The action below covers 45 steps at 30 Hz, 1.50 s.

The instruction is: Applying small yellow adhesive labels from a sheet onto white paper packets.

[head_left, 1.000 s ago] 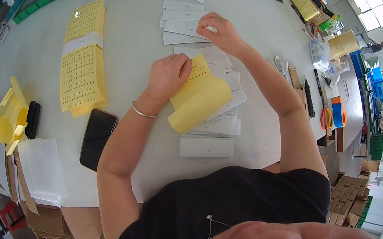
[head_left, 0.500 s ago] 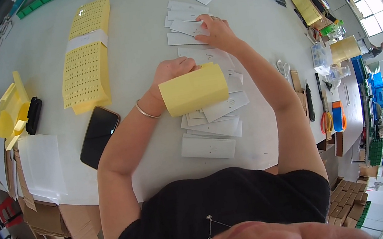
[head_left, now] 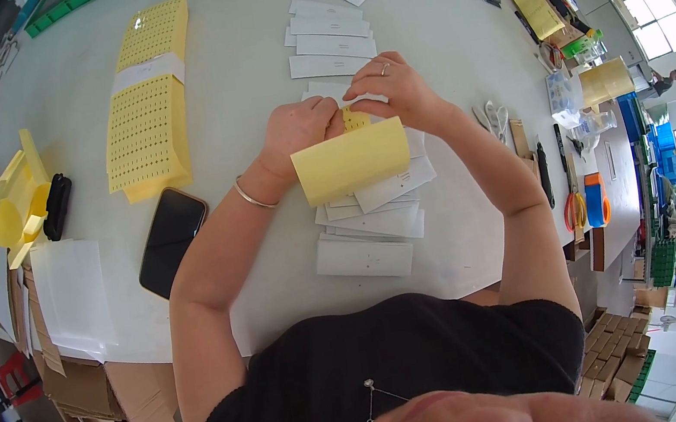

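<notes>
Tabletop [head_left: 237, 60], yellow sheet [head_left: 353, 162] (curled), in left hand [head_left: 299, 126]

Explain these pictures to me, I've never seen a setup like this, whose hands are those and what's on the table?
No machine here: these are a person's own bare hands. The camera is a wide fisheye worn on the head, looking down, so edges bend. The left hand holds a curled yellow sheet; the right hand is at its far end, but I can't tell whether it grips. On the pale table lie white slips, dotted yellow sheets and a black phone.
</notes>
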Tool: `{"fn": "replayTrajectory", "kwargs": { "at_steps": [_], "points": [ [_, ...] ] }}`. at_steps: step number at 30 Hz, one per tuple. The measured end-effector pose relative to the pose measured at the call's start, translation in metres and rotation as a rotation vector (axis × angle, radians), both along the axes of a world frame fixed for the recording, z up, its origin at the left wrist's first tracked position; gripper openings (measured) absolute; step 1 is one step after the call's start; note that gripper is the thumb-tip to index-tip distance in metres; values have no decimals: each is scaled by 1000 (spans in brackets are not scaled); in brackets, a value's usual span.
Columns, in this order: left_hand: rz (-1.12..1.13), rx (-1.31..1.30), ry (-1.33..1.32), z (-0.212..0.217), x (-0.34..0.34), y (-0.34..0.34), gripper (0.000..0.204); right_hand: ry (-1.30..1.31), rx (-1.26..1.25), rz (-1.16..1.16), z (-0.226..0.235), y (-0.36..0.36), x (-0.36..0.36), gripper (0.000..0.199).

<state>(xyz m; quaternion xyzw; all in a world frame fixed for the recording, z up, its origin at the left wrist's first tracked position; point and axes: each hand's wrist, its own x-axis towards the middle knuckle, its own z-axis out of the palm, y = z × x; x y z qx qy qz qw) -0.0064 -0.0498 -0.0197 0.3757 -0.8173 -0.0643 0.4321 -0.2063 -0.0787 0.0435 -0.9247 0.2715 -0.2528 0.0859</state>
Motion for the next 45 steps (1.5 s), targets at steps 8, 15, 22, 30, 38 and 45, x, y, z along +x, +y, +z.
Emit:
{"fn": "replayTrajectory", "kwargs": {
  "at_steps": [8, 15, 22, 30, 38, 45],
  "points": [
    [-32, 220, 101, -2, 2, -3, 12, 82, -251, 48, 0, -2, 6, 6],
    [-63, 17, 46, -8, 0, -4, 10, -142, 278, -284, -35, -70, 2, 5],
    [-93, -15, 7, -5, 2, -2, 10, 122, 186, -459, -52, -64, 8, 17],
    [-206, -183, -126, 2, 2, 0, 11, 247, -129, -218, -50, -70, -18, 18],
    [-180, -60, 14, 4, 2, 4, 7, 185, -415, -100, -29, -44, -21, 13],
    [-87, -73, -23, 6, 1, 4, 7, 13, -194, 71, -20, -2, -30, 11]
  ]
}}
